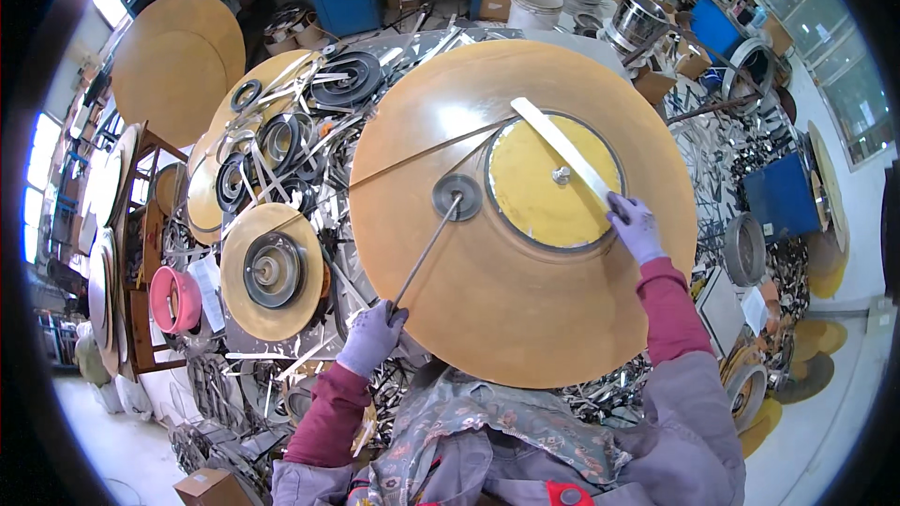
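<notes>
Gripping metal strip (427,253), left hand (371,337) below roller (457,196).

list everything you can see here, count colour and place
big disc: 1, tan, centre, in front of the person
yellow disc: 1, yellow, on the big disc, right of its middle
flat bar: 1, pale, across the yellow disc, bolted at its hub
small hub: 1, grey, left of the yellow disc
rod: 1, grey, from the small hub down to the left hand
strip coils: several, dark, left bench
pink reel: 1, far left
blue boxes: at least 2, right and top
left hand: purple glove, grips the rod
right hand: purple glove, on the flat bar's end
</notes>
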A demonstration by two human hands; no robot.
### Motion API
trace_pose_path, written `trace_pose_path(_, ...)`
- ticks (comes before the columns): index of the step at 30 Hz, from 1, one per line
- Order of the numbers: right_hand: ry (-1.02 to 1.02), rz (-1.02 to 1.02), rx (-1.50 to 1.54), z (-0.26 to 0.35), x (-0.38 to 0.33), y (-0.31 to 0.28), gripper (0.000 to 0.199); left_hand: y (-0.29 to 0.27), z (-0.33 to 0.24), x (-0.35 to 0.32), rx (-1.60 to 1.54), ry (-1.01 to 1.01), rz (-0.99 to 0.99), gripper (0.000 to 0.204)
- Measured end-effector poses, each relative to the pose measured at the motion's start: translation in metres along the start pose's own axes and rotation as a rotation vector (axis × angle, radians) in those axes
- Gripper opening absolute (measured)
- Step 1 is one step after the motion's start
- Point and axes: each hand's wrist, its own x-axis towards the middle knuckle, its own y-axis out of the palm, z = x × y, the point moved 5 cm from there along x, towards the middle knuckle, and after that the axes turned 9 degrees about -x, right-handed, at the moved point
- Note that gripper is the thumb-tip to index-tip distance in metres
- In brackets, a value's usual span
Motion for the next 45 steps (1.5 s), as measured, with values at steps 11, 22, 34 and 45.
trace_pose_path(11,0.322,-0.081,0.004,-0.011,-0.064,0.012,0.040,-0.005,0.006,0.027,0.026,0.008,-0.001,0.035)
trace_pose_path(22,0.212,0.022,0.002,0.107,-0.010,0.053,0.040,0.013,-0.001,-0.005,-0.082,-0.074,0.048,0.040)
trace_pose_path(34,0.163,-0.011,-0.046,0.114,-0.018,0.046,0.039,0.034,0.005,-0.017,-0.175,-0.087,0.040,0.042)
trace_pose_path(45,0.176,0.045,-0.041,0.123,-0.020,0.035,0.038,0.032,-0.002,-0.017,-0.160,-0.098,0.011,0.038)
